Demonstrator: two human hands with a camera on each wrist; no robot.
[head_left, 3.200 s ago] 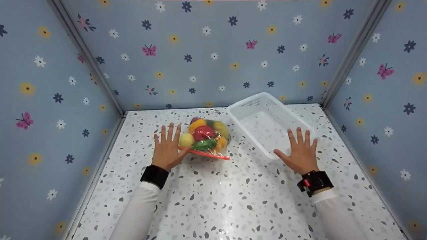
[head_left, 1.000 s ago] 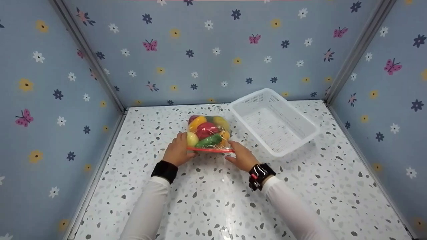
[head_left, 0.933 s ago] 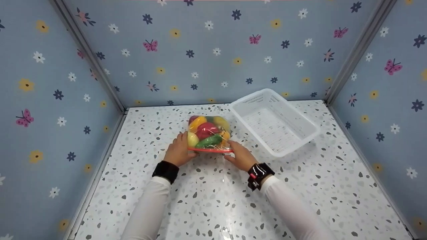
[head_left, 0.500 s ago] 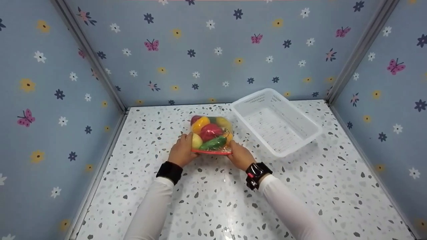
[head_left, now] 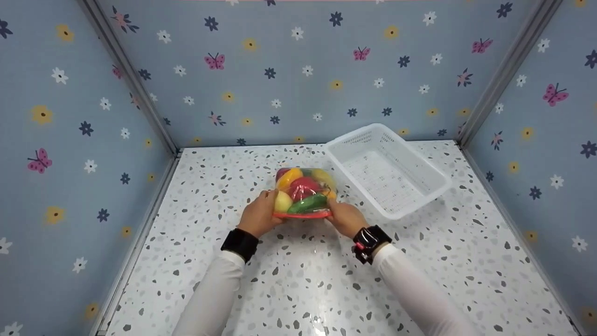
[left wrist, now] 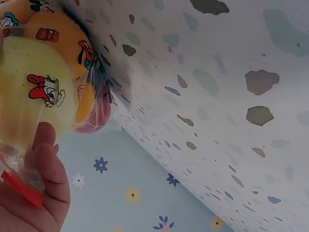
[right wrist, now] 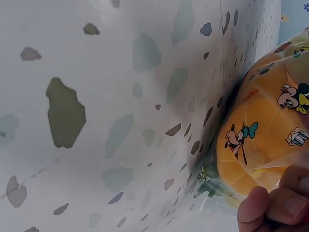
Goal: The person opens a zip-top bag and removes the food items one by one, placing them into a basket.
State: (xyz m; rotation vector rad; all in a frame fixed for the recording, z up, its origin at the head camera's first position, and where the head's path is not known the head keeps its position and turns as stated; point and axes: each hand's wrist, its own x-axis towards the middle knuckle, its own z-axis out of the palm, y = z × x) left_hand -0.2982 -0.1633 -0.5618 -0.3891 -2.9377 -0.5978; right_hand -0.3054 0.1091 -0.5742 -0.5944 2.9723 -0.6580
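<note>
A clear zip bag (head_left: 311,185) with a red strip along its near edge lies on the speckled table, full of fruit and vegetable shapes. Cartoon figures are printed on its plastic, as both wrist views show. My left hand (head_left: 258,214) grips the bag's near left corner, beside a pale yellow round piece (left wrist: 43,87). On the opposite side, my right hand (head_left: 346,218) holds the near right corner, its curled fingers next to an orange piece (right wrist: 251,140). Green, red and yellow pieces show through the top. The thumbs are mostly hidden in the head view.
To the right of the bag, a white plastic basket (head_left: 358,189) with a perforated floor sits at an angle near the back wall, with nothing in it. Flower-patterned panels (head_left: 289,60) enclose the table (head_left: 298,284) at the back and both sides.
Both hands, spread flat and apart at first, have come in to the bag's near corners and taken hold. The bag has shifted somewhat to the right and nearer to me.
</note>
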